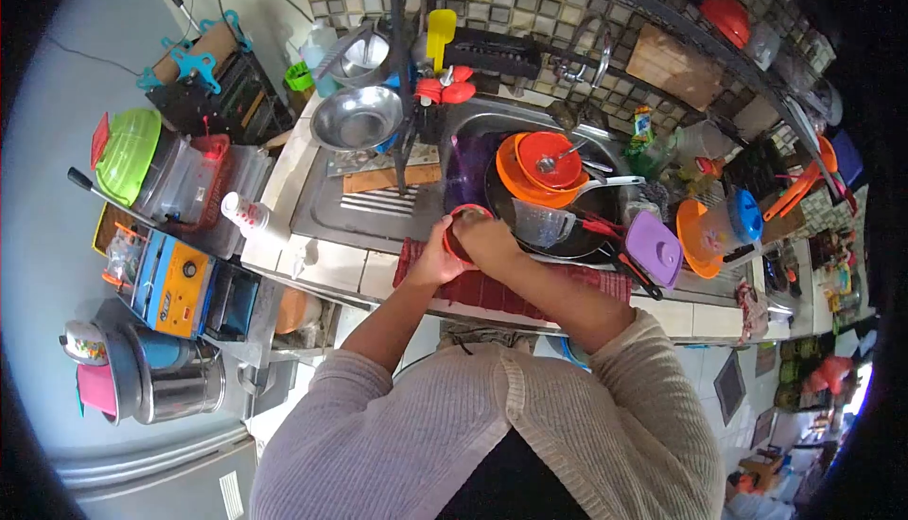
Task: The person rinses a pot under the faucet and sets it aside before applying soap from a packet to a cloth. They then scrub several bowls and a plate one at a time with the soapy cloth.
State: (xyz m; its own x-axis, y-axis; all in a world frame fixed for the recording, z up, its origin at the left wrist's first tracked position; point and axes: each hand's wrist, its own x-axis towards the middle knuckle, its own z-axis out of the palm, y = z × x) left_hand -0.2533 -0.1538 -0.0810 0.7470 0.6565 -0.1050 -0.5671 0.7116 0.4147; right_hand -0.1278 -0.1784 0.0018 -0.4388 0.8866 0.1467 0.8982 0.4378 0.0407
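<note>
My left hand (pixel 437 255) is closed around the side of a small red bowl or cup (pixel 456 248), held tilted over the front edge of the sink. Reaching into its mouth is my right hand (pixel 482 241), fingers curled inside. What those fingers hold, if anything, is hidden. Just right of my hands, a wide dark pan (pixel 596 208) sits in the sink basin. Stacked in it are an orange bowl (pixel 515 175), a red bowl (pixel 544 153) with a spoon (pixel 565 153), and a clear plastic container (pixel 542 221).
A dark red cloth (pixel 558 293) lies along the counter edge below my forearms. Right of the pan are a purple lid (pixel 654 249), an orange plate (pixel 695 236) and a blue-lidded jar (pixel 736 217). A metal bowl (pixel 357 118) stands at left, near a black rack post (pixel 398 75).
</note>
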